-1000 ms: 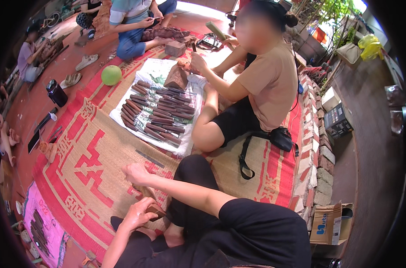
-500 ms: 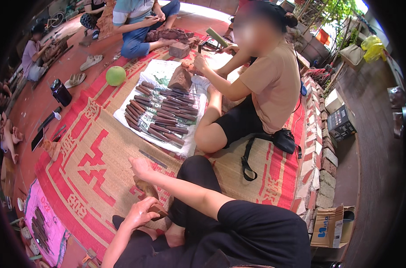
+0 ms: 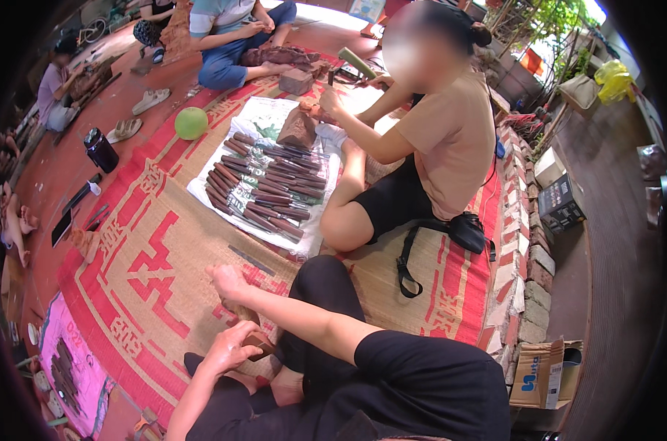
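One woven mat (image 3: pixel 175 235) carries a white cloth (image 3: pixel 264 110) of chisels (image 3: pixel 278 192), rowed seemingly for quick choosing; the right hand (image 3: pixel 229 282) curls, contents hidden; the left hand (image 3: pixel 229 350), grip part-closed, apparently steadies a wooden block (image 3: pixel 261 344) beside the leg (image 3: pixel 298 338).

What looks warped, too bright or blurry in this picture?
In the head view, the brick edging bows and the corners go black; in the head view, light washes out parts of the leaves, pale highlights sit on the left hand and right hand, and the nearest co-worker's head is blurred.
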Available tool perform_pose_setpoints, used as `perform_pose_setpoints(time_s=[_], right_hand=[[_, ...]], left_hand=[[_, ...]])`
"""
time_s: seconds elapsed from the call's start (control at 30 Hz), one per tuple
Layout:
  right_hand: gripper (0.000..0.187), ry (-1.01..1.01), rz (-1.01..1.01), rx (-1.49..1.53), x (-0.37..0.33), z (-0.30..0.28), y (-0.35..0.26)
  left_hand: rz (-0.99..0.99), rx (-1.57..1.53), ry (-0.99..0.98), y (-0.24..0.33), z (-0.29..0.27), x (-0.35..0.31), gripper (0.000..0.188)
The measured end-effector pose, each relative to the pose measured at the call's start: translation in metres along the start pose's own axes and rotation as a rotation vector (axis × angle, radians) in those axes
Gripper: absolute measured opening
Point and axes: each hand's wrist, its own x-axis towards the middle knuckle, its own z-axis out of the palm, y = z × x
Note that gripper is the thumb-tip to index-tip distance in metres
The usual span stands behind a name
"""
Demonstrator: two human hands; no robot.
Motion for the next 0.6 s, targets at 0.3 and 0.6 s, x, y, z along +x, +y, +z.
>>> perform_pose_setpoints(time_s=[0.3,0.6], right_hand=[[0.022,-0.265,-0.14,0.307,-0.022,-0.031,0.002],[0.017,-0.109,0.067,0.023,-0.001,-0.017,-0.007]], left_hand=[[-0.022,-0.037,0.022,-0.005,0.0,-0.006,0.036],[0.034,-0.01,0.006,-0.006,0.002,-0.001,0.039]])
